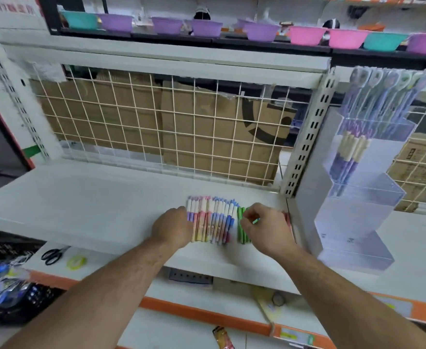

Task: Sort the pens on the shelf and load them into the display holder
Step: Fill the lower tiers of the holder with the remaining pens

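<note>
A row of pens point(214, 220) lies side by side on the white shelf point(93, 197), with green pens point(240, 230) at its right end. The right hand point(267, 227) pinches the green pens. The left hand point(172, 226) covers the row's left end, and I cannot tell whether it grips. A clear display holder point(357, 197) stands just right, with pens in its upper tier.

Both our forearms point(111, 280) show bare to the lower edge of the view, with fine dark hair along them; our left hand point(174, 227) and right hand point(267, 229) are bare too.
</note>
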Action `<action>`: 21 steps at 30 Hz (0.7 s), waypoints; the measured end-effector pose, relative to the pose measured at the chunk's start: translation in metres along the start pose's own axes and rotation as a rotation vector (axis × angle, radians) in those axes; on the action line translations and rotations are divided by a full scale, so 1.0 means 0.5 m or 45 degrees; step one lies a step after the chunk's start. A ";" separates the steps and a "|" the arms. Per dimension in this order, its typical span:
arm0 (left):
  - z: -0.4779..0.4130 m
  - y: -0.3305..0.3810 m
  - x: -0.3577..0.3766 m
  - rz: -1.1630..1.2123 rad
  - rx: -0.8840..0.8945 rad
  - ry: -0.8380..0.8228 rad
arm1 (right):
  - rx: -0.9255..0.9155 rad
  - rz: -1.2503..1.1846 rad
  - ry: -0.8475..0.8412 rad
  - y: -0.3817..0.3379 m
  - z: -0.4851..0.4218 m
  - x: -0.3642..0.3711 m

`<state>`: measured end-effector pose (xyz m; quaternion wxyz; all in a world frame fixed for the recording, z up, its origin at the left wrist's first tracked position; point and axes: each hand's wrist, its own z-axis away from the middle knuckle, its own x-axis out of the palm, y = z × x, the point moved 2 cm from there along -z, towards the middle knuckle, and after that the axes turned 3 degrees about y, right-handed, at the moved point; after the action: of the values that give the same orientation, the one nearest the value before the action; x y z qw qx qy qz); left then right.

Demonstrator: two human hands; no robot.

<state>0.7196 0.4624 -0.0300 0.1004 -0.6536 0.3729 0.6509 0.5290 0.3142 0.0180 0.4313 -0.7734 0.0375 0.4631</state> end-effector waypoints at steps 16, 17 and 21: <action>-0.047 -0.027 0.012 0.094 -0.186 -0.212 | 0.036 0.032 -0.007 -0.047 0.000 0.036; -0.048 -0.028 0.012 0.100 -0.198 -0.222 | 0.032 0.028 -0.009 -0.049 0.001 0.038; -0.046 -0.027 0.008 0.086 -0.235 -0.220 | 0.019 0.039 -0.033 -0.048 0.009 0.038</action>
<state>0.7453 0.4562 -0.0352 0.0496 -0.5885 0.3232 0.7394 0.5477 0.3391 0.0179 0.4303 -0.7636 0.0473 0.4792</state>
